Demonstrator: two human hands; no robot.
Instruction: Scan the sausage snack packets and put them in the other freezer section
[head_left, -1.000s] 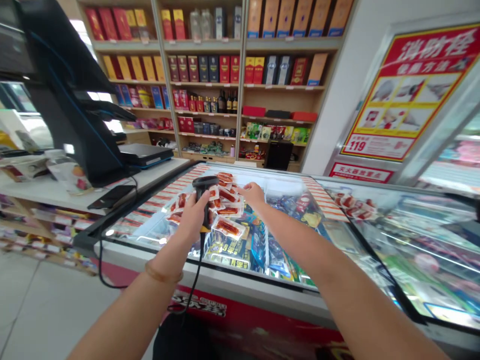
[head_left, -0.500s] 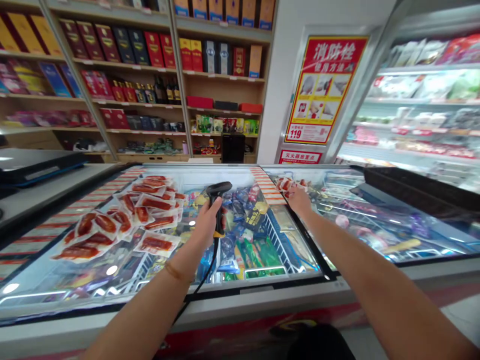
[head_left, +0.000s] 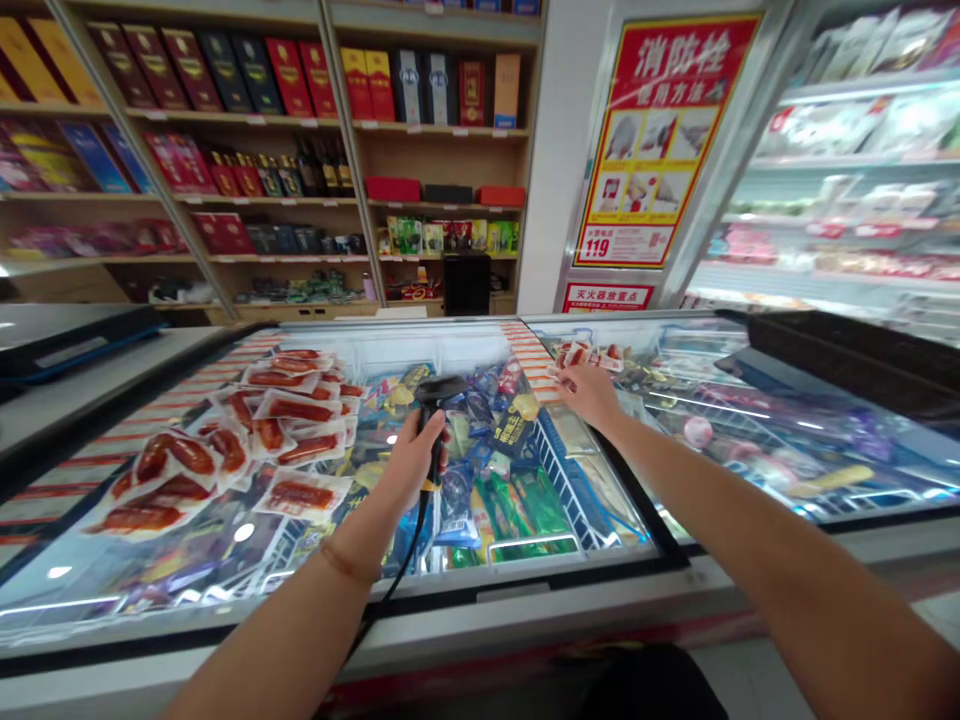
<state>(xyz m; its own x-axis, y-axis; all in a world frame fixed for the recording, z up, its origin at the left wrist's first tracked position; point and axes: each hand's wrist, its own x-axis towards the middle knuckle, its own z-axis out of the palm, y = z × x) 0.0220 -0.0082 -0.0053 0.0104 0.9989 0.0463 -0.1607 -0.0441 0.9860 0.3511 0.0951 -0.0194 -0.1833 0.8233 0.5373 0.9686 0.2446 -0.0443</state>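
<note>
A black handheld barcode scanner (head_left: 439,390) with a yellow-trimmed grip is wrapped in my left hand (head_left: 415,450), its head pointing away and its cable trailing toward me. My right hand (head_left: 589,392) reaches over the freezer's dividing frame, fingers loosely bent and apart, just in front of a few vacuum-packed sausages (head_left: 576,353); whether a fingertip touches them is unclear. On the left glass lid lies a spread pile of vacuum-packed sausages (head_left: 296,408), with one pack (head_left: 302,493) nearest me.
Under the glass, the chest freezer (head_left: 525,590) holds bagged frozen goods and wire baskets. A long dark object (head_left: 855,370) lies on the right lid. A black-topped device (head_left: 75,340) stands at left. Behind are boxed-goods shelves (head_left: 247,117), a red poster (head_left: 667,140) and a refrigerated display (head_left: 840,200).
My right hand has drawn slightly left and toward me from the right-hand sausage packs, which stay in place. My left hand keeps hold of the scanner. The view has tilted down slightly.
</note>
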